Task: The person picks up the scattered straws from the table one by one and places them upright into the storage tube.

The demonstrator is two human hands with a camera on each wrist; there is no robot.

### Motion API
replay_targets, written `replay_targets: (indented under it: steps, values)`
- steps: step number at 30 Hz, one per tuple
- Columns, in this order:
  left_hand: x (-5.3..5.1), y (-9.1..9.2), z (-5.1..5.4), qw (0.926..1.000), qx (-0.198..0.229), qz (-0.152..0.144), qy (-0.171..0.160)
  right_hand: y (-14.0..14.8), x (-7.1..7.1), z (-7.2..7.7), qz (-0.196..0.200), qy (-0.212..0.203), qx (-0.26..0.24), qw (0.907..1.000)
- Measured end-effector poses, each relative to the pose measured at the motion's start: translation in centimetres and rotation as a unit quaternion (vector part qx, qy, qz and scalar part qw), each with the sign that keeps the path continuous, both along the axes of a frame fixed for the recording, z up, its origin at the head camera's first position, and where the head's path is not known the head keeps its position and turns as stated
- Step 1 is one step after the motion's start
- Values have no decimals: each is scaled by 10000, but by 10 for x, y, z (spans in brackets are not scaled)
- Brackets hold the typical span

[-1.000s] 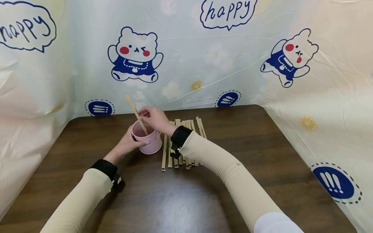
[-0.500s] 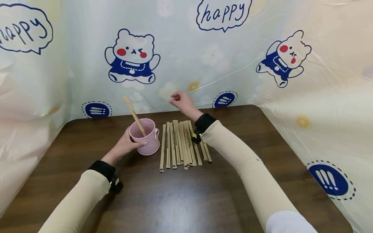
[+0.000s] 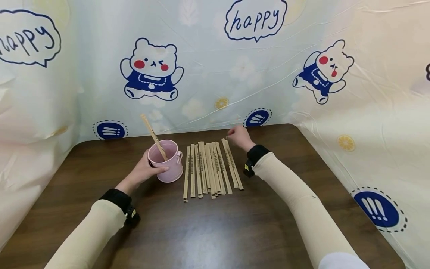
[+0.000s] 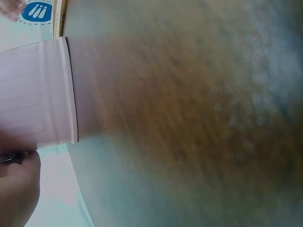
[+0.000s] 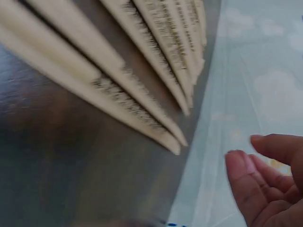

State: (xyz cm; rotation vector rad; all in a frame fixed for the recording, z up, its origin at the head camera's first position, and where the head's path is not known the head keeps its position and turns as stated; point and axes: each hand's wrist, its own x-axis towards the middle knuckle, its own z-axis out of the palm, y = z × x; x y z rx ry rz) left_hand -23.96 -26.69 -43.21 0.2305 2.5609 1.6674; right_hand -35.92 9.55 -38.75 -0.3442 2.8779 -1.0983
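Observation:
A small pink bucket (image 3: 172,172) with side handles stands left of centre, its mouth tipped slightly. My left hand (image 3: 142,171) grips it from the left, thumb across the front; the other fingers are hidden behind it. One slim stick in a printed brown paper wrapper (image 3: 152,132) leans inside and sticks out up to the left. Several more wrapped sticks (image 3: 201,168) lie in a rough row right of the bucket. Past the far end of the rightmost ones is my right hand (image 3: 240,137). In the right wrist view, its thumb and finger (image 5: 277,146) stand apart, holding nothing.
Everything rests on a brown wooden table (image 3: 215,231) with rounded far corners. A pale curtain (image 3: 208,67) printed with bears and "happy" bubbles hangs right behind its far edge and along both sides.
The right hand has left the bucket, swung right over the row and come down by the rightmost sticks' far ends. The leaning stick stays in the bucket; the left hand keeps its grip.

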Motion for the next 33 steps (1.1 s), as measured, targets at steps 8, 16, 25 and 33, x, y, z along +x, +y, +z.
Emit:
replay_targets:
  steps: [8, 16, 25, 33]
  values:
    - [2, -1, -2, 10000, 39, -11, 91, 7, 11, -21, -125, -794, 448, 9958]
    - [0, 1, -2, 9999, 17, -48, 163, 12, 16, -41, -138, -1143, 279, 9930]
    - [2, 1, -2, 10000, 23, 23, 84, 10, 20, -46, -10, -1071, 198, 9940]
    - [1, 0, 0, 10000, -11, 1, -21, 4, 18, -47, 59, -906, 567, 9943]
